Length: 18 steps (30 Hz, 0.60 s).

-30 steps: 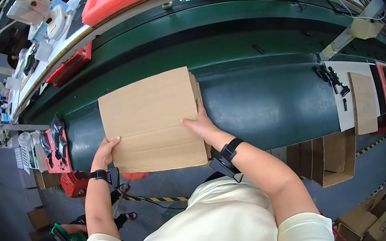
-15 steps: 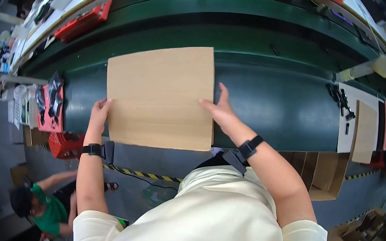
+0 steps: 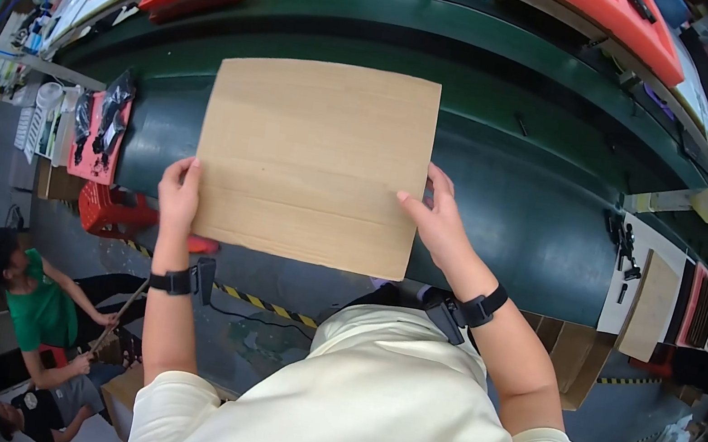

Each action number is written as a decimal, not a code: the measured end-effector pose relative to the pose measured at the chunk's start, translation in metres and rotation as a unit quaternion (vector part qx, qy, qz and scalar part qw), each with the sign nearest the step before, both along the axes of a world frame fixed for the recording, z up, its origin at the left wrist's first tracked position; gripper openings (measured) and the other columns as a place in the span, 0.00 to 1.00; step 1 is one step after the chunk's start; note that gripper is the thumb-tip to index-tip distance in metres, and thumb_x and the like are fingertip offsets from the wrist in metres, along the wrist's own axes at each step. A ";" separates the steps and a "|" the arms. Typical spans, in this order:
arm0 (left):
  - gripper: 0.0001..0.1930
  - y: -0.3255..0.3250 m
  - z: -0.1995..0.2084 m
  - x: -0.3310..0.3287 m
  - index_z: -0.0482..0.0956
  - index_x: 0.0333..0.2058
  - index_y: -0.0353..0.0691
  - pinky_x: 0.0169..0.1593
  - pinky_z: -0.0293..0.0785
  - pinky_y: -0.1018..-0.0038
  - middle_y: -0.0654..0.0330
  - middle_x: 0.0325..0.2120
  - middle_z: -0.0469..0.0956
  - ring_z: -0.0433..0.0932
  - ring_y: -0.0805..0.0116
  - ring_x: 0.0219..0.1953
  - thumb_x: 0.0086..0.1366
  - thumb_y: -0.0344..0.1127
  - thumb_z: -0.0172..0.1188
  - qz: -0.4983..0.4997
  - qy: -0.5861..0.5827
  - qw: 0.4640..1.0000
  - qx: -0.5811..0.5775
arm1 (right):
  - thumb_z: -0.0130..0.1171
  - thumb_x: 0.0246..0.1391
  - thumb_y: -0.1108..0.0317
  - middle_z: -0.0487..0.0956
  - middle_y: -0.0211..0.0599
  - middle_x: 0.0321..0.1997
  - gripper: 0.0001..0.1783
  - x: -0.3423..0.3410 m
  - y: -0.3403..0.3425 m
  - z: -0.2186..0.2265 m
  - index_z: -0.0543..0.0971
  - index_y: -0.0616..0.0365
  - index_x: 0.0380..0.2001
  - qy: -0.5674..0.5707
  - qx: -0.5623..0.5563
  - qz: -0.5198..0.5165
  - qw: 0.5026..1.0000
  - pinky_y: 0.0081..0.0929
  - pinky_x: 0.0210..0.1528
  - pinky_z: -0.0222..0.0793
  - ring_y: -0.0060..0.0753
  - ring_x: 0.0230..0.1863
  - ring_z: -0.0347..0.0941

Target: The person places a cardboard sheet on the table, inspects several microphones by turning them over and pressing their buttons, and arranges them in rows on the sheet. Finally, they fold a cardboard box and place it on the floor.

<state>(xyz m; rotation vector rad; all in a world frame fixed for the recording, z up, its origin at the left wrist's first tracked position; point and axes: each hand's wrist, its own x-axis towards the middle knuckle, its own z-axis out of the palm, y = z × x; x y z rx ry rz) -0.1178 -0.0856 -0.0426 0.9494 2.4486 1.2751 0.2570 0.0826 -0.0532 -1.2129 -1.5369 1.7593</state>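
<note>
A flat tan cardboard sheet [image 3: 313, 160] with faint crease lines is held up in front of me, over the near edge of the dark green work surface [image 3: 519, 218]. My left hand [image 3: 179, 195] grips its left edge, thumb on the face and the other fingers partly hidden. On the right edge, my right hand [image 3: 441, 220] pinches the sheet, the thumb on its face and the fingers behind or beside the edge. Each wrist wears a black strap with a small box.
On the left, a pink tray [image 3: 98, 137] carries dark bagged parts; a red stool [image 3: 113, 211] stands below. Black parts [image 3: 625, 248] lie on a white board at right, beside a cardboard piece [image 3: 653, 302]. An open carton [image 3: 572, 354] sits underneath. Two people are at lower left.
The cardboard sheet has turned slightly clockwise and now sits more level, both hands still on its side edges. My view has shifted, and a second person has come into sight at lower left.
</note>
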 end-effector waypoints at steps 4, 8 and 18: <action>0.15 -0.007 0.051 0.061 0.76 0.44 0.30 0.49 0.70 0.74 0.54 0.42 0.77 0.75 0.69 0.44 0.64 0.35 0.58 -0.025 -0.076 0.996 0.047 | 0.59 0.53 0.72 0.64 0.47 0.63 0.33 0.031 0.012 0.013 0.60 0.59 0.61 0.091 -0.028 -0.039 0.995 0.34 0.61 0.61 0.35 0.61 0.63; 0.17 -0.001 0.067 0.138 0.73 0.48 0.33 0.55 0.66 0.69 0.52 0.48 0.73 0.71 0.61 0.52 0.60 0.31 0.59 -0.168 0.022 0.985 0.024 | 0.56 0.53 0.79 0.75 0.44 0.52 0.27 0.105 0.036 0.008 0.62 0.60 0.57 0.091 -0.073 -0.088 0.989 0.33 0.58 0.65 0.34 0.55 0.70; 0.33 0.059 0.016 0.326 0.60 0.60 0.35 0.60 0.63 0.63 0.45 0.56 0.65 0.64 0.48 0.58 0.58 0.37 0.62 -0.402 -0.057 0.910 -0.088 | 0.50 0.55 0.82 0.73 0.42 0.52 0.25 0.347 0.086 -0.067 0.60 0.58 0.56 -0.006 -0.044 -0.203 0.978 0.34 0.58 0.65 0.36 0.53 0.70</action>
